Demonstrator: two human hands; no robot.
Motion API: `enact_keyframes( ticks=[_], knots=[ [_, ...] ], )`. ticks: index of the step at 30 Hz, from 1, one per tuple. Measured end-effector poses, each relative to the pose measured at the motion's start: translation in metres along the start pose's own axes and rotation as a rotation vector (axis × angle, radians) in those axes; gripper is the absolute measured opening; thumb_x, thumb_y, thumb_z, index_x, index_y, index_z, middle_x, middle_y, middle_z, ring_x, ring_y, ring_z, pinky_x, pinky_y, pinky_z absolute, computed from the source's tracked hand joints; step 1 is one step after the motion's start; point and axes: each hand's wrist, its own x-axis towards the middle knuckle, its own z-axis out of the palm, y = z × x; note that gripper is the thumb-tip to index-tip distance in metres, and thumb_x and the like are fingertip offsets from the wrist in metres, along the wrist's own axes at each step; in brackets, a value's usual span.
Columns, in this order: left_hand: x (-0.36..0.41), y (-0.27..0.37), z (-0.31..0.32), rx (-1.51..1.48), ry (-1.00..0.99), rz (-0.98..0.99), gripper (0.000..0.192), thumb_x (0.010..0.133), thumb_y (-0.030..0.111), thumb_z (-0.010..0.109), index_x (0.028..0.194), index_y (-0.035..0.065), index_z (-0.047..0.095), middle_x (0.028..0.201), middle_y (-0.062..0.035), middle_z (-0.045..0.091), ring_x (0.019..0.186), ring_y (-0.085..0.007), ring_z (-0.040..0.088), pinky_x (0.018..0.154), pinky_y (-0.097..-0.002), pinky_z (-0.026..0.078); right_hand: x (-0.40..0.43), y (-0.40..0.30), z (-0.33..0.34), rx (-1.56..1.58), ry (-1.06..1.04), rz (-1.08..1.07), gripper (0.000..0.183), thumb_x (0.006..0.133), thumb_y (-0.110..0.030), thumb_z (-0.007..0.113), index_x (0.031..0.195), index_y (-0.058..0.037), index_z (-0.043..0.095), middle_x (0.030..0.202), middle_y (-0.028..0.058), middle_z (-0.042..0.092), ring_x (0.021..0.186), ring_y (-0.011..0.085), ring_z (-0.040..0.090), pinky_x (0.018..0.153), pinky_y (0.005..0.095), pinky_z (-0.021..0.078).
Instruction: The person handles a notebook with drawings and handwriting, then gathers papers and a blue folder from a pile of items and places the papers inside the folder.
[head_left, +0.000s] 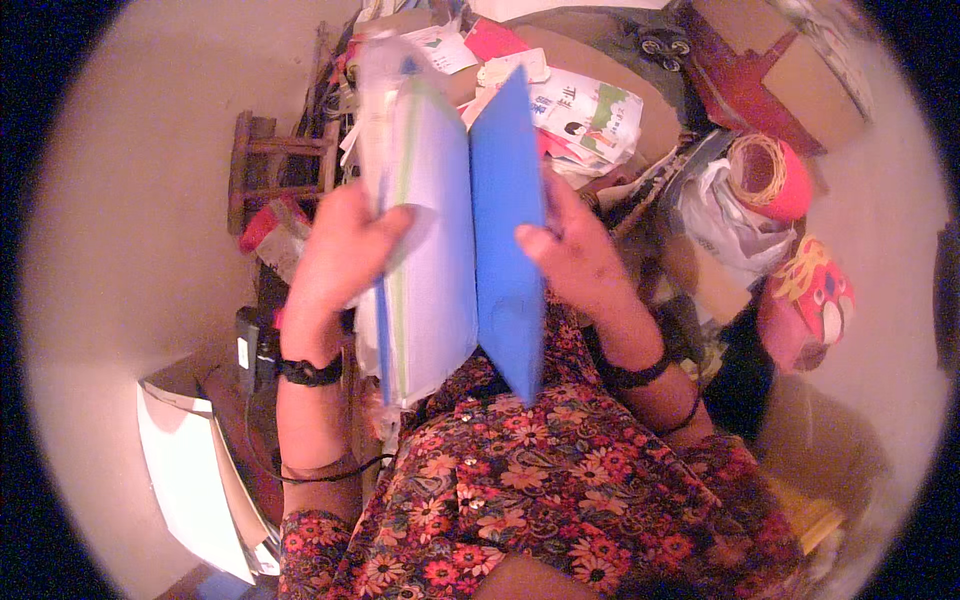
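Observation:
In the middle of the view is an open blue folder or binder (506, 247), held up between both hands with its spine fold running towards me. My left hand (349, 244) grips its left side, thumb across a blurred stack of white sheets (442, 277) with a green-edged layer. My right hand (581, 244) holds the blue cover at its right edge, thumb on the inner face and fingers behind. Beyond the folder lies a pile with a printed booklet (592, 120) and a red paper item (495, 39) on a round brown surface.
A small wooden stool (281, 161) stands at the upper left. White boards or folders (195, 480) lean at the lower left. On the right are a white plastic bag (735, 217), a coil of cord (757, 171) and a red toy-like item (821, 292). Cardboard (817, 82) stands upper right.

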Motion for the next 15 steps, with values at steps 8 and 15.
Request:
enact_keyframes(
  ticks=[8, 15],
  knots=[
    [-0.009, -0.016, -0.044, -0.179, 0.073, -0.157, 0.026, 0.089, 0.014, 0.061, 0.107, -0.0046, 0.065, 0.091, -0.0081, 0.07, 0.075, -0.0136, 0.064, 0.071, -0.0284, 0.051, 0.0, 0.053, -0.038, 0.452, 0.084, 0.34, 0.039, 0.092, -0.009, 0.049, 0.13, -0.0015, 0.053, 0.11, 0.0066, 0.065, 0.095, 0.0175, 0.061, 0.085, 0.0328, 0.0497],
    [0.007, -0.038, -0.02, -0.046, 0.062, -0.116, 0.027, 0.092, 0.017, 0.06, 0.107, -0.0043, 0.065, 0.093, -0.0075, 0.07, 0.079, -0.0123, 0.063, 0.071, -0.0288, 0.05, 0.012, 0.103, -0.055, 0.16, 0.074, 0.331, 0.038, 0.095, -0.014, 0.05, 0.129, 0.0012, 0.053, 0.115, 0.0109, 0.064, 0.102, 0.0196, 0.06, 0.092, 0.0332, 0.0475]
  ],
)
